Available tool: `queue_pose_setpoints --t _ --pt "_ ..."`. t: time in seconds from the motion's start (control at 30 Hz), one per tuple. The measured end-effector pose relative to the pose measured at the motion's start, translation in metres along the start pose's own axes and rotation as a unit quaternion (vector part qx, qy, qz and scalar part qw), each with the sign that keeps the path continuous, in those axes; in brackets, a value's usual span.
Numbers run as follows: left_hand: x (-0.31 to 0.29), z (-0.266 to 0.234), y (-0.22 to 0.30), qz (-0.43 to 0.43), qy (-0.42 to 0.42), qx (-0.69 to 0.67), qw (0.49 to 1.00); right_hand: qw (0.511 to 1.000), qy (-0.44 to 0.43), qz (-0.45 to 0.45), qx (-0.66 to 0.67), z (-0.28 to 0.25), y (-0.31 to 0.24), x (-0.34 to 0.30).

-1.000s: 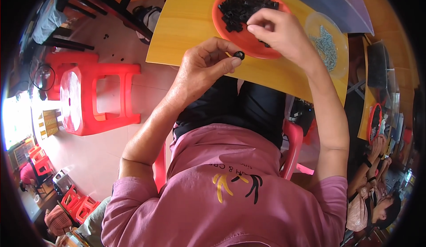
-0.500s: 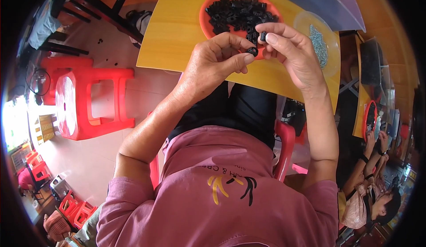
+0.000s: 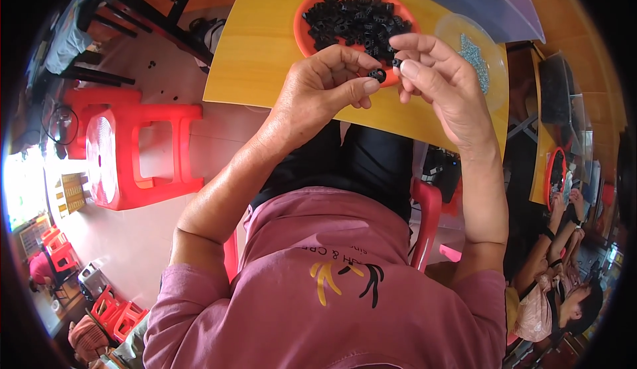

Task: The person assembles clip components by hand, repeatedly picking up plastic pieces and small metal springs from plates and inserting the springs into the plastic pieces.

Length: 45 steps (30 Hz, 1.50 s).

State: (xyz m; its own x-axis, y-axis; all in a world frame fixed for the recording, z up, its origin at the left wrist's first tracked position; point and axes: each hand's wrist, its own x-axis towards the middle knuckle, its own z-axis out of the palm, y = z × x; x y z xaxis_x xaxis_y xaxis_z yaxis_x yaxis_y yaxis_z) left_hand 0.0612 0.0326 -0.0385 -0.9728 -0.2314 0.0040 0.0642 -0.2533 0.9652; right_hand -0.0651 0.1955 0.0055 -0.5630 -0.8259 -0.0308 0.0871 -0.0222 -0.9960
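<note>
Between thumb and forefinger, my left hand (image 3: 325, 83) pinches a small black ring-shaped plastic part (image 3: 377, 75). Just to its right, my right hand (image 3: 441, 80) grips another small black piece (image 3: 397, 63) between thumb and fingers; its exact kind is too small to tell. The two pieces are close together but apart. Both hands hover over the near rim of a round orange-red tray (image 3: 300, 20), which holds a heap of similar black plastic parts (image 3: 355, 20). Beyond my right hand lies a translucent round dish (image 3: 494, 97) with many small silvery-blue pieces (image 3: 474, 60).
A yellow table (image 3: 242, 64) carries the tray and dish. At its far right stands a bluish-grey plastic bin (image 3: 471, 4). Red plastic stools (image 3: 166, 147) are on the floor to the left. At far right another person's hands (image 3: 567, 203) are near a red tray (image 3: 556, 170).
My right hand has shifted slightly right, and the piece in it has turned and moved a little farther from the left one. My left hand stays nearly still.
</note>
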Motion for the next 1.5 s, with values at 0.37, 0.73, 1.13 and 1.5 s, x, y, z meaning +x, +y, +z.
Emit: queue_pose_setpoints --t 0.37,0.73,1.13,1.5 --pt "0.000 -0.005 -0.001 -0.005 -0.008 -0.008 1.000 0.996 -0.015 0.022 -0.081 0.001 -0.005 0.001" --pt "0.001 -0.004 -0.004 -0.005 -0.011 0.008 1.000 0.952 0.033 -0.116 -0.280 0.012 0.002 -0.002" --pt "0.009 -0.004 -0.003 0.046 0.025 0.105 0.993 0.801 0.070 -0.311 -0.506 0.035 0.001 0.002" --pt "0.015 -0.025 -0.001 0.054 -0.032 0.058 0.996 0.991 0.012 0.061 -0.115 0.003 -0.003 0.007"
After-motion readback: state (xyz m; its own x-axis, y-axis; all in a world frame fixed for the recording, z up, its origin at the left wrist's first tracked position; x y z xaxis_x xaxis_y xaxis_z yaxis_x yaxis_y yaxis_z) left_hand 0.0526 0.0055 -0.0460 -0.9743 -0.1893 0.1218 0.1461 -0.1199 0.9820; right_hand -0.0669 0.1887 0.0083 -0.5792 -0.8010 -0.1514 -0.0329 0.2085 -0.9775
